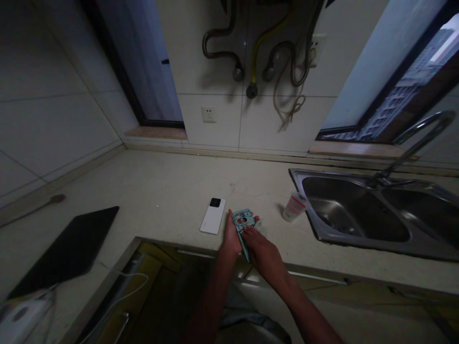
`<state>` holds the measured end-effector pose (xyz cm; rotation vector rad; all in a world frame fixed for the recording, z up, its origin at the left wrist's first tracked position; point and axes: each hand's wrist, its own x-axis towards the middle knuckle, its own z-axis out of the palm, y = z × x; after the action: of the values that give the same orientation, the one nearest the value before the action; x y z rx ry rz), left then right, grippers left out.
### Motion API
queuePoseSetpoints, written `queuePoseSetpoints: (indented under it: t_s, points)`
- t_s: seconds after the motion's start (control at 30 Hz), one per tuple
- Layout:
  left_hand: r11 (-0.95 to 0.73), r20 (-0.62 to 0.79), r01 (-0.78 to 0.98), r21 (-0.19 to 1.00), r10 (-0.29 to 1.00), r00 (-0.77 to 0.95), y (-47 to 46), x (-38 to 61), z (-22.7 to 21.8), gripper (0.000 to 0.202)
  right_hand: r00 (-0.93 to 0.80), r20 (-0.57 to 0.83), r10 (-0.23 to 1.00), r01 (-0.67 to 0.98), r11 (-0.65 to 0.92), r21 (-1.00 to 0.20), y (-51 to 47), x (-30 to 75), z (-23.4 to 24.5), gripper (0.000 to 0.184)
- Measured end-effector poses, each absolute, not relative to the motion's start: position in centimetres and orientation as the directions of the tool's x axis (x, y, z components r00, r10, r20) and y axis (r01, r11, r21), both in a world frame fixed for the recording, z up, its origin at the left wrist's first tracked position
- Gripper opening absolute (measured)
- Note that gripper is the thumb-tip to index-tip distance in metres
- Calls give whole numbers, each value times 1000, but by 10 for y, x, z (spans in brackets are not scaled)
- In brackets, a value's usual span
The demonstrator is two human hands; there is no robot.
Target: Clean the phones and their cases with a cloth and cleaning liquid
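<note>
- The thin teal case with camera cut-outs (241, 227) is up in both hands, over the front edge of the counter (172, 181).
- The left hand (232, 236) cradles it, palm beneath, fingertips showing past its far edge.
- The right hand (265, 251) lays its fingers across the case's face; whether they pinch it I can't tell, the thumb being hidden.
- A loosened left palm could, I'd judge, drop the case past the edge to the floor.
- The flat white phone with a black camera block (212, 220) lies just beside the left hand; a careless sideways sweep might knock it.
- The clear plastic cup with red markings (293, 209) stands right by the steel double sink (353, 203); an elbow could tip it.
- The pale counter runs under a tiled wall with bent metal pipes (218, 55); the room is dim.
</note>
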<state>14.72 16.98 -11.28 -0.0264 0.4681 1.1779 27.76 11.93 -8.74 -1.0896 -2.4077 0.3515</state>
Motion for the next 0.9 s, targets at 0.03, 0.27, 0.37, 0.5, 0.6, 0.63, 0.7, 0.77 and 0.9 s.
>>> queuePoseSetpoints:
  t_s: [0.03,0.27,0.37,0.5,0.6,0.63,0.7,0.77,0.9]
  points:
    - [390,-380,-897,208,877,293,170,147,-113,74,-603,313,734,604,677,-422,115,278,-88,59]
    - [415,-324,-895,161,879,350,169,145,-111,75,-708,413,573,379,802,-462,88,280,-95,67]
    - [398,-309,-901,171,890,335,168,145,-115,72,-696,477,537,312,824,-473,85,282,-98,62]
    - [397,-322,-905,154,886,334,167,146,-117,70,-646,508,570,349,812,-467,83,289,-101,56]
    - [392,-339,-907,154,883,324,166,146,-115,69,-636,505,583,383,807,-449,83,296,-103,55]
    - [386,-337,-909,160,887,317,165,146,-114,68,-639,502,583,385,807,-448,83,298,-104,54]
    - [376,-322,-910,172,895,309,165,146,-113,67,-640,508,577,379,811,-445,84,302,-106,50]
    - [375,-307,-911,175,899,311,164,146,-112,66,-633,530,565,371,822,-432,86,304,-108,43]
    - [380,-283,-912,151,901,329,164,145,-111,67,-620,574,534,369,845,-387,90,308,-108,35]
